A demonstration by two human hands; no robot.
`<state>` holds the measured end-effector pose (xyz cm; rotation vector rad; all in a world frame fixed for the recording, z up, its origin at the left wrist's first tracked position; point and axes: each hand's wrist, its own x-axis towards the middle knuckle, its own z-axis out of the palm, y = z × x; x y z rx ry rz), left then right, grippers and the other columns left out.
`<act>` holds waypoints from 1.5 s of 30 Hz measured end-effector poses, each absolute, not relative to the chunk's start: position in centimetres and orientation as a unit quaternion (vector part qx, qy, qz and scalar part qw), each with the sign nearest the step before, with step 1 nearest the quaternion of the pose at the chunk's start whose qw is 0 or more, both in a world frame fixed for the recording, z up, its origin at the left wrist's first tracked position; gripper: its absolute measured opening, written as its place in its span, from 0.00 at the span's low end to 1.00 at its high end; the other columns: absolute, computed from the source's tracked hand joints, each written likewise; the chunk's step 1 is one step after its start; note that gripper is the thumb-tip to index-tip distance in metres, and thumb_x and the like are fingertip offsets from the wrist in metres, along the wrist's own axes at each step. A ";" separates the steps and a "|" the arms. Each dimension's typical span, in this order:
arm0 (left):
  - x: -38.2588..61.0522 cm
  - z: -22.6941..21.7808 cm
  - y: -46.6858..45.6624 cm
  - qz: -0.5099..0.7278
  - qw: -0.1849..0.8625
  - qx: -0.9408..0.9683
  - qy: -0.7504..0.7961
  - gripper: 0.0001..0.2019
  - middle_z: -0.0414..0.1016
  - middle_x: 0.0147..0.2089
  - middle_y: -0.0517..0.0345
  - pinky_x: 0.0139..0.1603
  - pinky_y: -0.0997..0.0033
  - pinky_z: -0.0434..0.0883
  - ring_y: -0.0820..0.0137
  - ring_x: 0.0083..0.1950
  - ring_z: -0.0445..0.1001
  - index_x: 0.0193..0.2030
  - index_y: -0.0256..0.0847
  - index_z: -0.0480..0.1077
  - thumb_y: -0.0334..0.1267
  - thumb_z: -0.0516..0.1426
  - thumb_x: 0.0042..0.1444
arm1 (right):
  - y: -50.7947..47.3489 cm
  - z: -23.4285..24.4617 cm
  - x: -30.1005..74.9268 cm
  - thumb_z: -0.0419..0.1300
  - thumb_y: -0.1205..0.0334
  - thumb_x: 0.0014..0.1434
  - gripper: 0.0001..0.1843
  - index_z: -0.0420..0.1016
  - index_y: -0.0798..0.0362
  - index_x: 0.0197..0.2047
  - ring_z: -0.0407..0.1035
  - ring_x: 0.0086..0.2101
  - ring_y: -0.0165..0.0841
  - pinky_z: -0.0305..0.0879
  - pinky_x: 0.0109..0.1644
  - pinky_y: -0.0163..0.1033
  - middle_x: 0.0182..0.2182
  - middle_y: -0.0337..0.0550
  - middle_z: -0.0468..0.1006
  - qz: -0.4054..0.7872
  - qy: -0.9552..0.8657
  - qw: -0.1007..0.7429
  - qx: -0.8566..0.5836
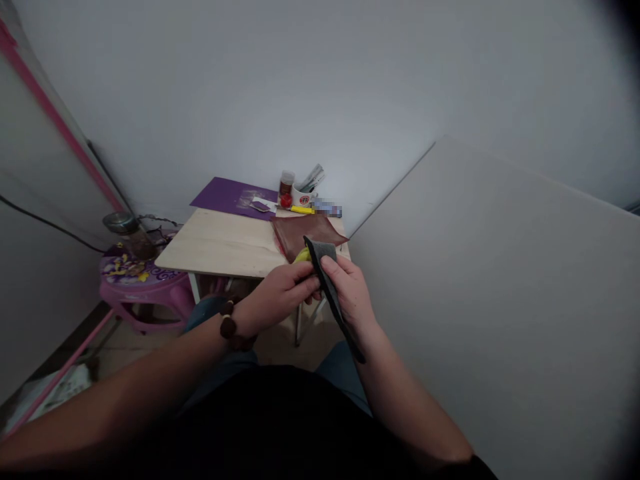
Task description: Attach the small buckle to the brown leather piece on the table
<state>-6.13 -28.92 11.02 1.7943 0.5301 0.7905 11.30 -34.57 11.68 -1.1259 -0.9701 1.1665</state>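
Note:
A flat grey piece with a black edge (325, 251), its material not clear, is held upright and slanting in front of me. My right hand (353, 290) is closed on its right side, thumb pressed against the grey face. At the black edge, my left hand (283, 293) is closed, fingertips close together. A small yellow-green thing (303, 255), perhaps a cloth or sponge, sticks out beyond the left fingers; most of it is hidden. Just past my hands, a brown leather sheet (305, 230) lies on the wooden table (215, 237).
At the table's back are a purple sheet (220, 193), a white mug (304, 198) with tools, a jar (287, 181), a red-capped item (285, 200) and a yellow-handled tool (303, 210). A pink stool (145, 300) bearing a glass jar (133, 237) stands left; a white panel (475, 267) rises right.

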 end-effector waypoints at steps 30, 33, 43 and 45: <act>-6.1 11.7 -28.3 0.384 0.694 0.568 0.220 0.15 0.71 0.36 0.64 0.37 0.73 0.69 0.73 0.34 0.68 0.53 0.43 0.75 0.49 0.68 0.70 | -34.2 10.3 11.4 0.77 0.37 0.63 0.22 0.86 0.48 0.42 0.74 0.30 0.34 0.71 0.35 0.39 0.32 0.38 0.84 0.464 -0.366 0.670 -0.450; -6.0 11.4 -28.0 0.402 0.686 0.557 0.239 0.15 0.75 0.39 0.62 0.41 0.73 0.72 0.72 0.37 0.72 0.51 0.42 0.77 0.47 0.71 0.66 | -34.3 10.6 11.4 0.76 0.37 0.64 0.22 0.87 0.47 0.44 0.76 0.32 0.35 0.73 0.37 0.40 0.34 0.39 0.85 0.450 -0.373 0.677 -0.447; -6.7 11.5 -27.9 0.420 0.567 0.665 0.244 0.14 0.82 0.46 0.55 0.50 0.68 0.75 0.67 0.46 0.77 0.51 0.40 0.82 0.50 0.64 0.74 | -34.6 10.7 11.9 0.75 0.39 0.67 0.19 0.90 0.47 0.46 0.74 0.33 0.35 0.71 0.38 0.39 0.35 0.39 0.86 0.434 -0.409 0.667 -0.446; -6.7 11.8 -28.2 0.424 0.529 0.694 0.244 0.15 0.83 0.47 0.55 0.51 0.68 0.76 0.66 0.47 0.78 0.52 0.40 0.82 0.50 0.63 0.75 | -34.6 10.8 11.9 0.76 0.40 0.66 0.19 0.91 0.47 0.47 0.73 0.34 0.34 0.71 0.40 0.39 0.37 0.39 0.86 0.435 -0.418 0.660 -0.447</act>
